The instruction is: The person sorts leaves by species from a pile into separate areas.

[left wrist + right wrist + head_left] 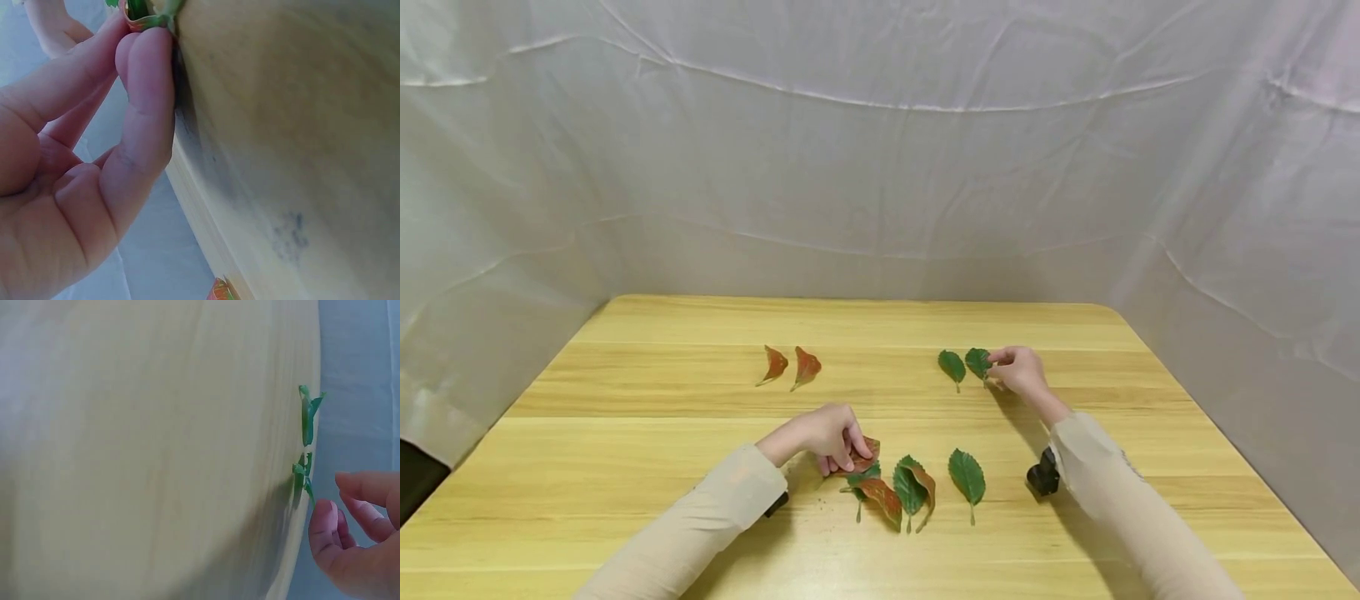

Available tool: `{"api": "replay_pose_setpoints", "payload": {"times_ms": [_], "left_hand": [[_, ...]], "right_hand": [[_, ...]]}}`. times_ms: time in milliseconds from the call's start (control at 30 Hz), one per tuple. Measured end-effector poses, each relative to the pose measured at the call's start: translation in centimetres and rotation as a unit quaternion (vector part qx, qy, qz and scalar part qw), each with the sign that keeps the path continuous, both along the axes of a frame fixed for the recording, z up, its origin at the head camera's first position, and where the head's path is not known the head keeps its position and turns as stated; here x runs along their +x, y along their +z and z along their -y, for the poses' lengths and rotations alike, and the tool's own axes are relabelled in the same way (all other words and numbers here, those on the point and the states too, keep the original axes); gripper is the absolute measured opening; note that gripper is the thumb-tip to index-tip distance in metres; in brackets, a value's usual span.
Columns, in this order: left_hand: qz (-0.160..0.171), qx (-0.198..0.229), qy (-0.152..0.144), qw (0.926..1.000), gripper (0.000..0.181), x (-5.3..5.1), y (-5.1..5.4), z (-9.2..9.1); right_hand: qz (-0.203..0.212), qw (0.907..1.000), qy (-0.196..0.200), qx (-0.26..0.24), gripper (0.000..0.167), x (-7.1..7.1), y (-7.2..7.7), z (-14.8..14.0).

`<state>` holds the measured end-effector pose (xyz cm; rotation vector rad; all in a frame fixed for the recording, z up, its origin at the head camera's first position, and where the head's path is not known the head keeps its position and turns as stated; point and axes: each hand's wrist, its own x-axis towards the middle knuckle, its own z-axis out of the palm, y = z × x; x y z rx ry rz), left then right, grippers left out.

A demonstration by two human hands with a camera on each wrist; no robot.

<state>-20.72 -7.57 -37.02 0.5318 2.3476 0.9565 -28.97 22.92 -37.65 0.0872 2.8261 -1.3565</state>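
With thumb and fingers my left hand pinches a red leaf at the near middle of the table; its curled edge shows between the fingertips in the left wrist view. Under and beside it lie a green leaf, a curled red-brown leaf and another green leaf overlapped by a red one. At the back right, my right hand is beside a green leaf. The right wrist view shows its thumb and forefinger apart, close to that leaf, holding nothing.
A second green leaf lies left of the one by my right hand. Two red leaves lie side by side at the back left. A single green leaf rests right of the pile. Pale cloth surrounds the wooden table.
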Motion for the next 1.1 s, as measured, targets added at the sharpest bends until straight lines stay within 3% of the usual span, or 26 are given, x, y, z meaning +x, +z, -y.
{"api": "replay_pose_setpoints", "payload": {"times_ms": [300, 567, 1100], "left_hand": [[-0.007, 0.001, -0.002, 1.0000, 0.021, 0.0, 0.1, -0.1], [-0.009, 0.000, -0.004, 0.9999, 0.021, 0.0, 0.1, 0.0], [-0.013, -0.002, -0.006, 0.9999, 0.021, 0.0, 0.2, 0.1]], "right_hand": [[-0.009, 0.9995, 0.028, -0.016, 0.023, 1.2, 0.4, -0.3], [-0.029, 0.9950, 0.095, -0.008, 0.024, 3.3, 0.9, 0.3], [-0.033, 0.9836, 0.174, -0.034, 0.022, 6.9, 1.1, 1.5]]}}
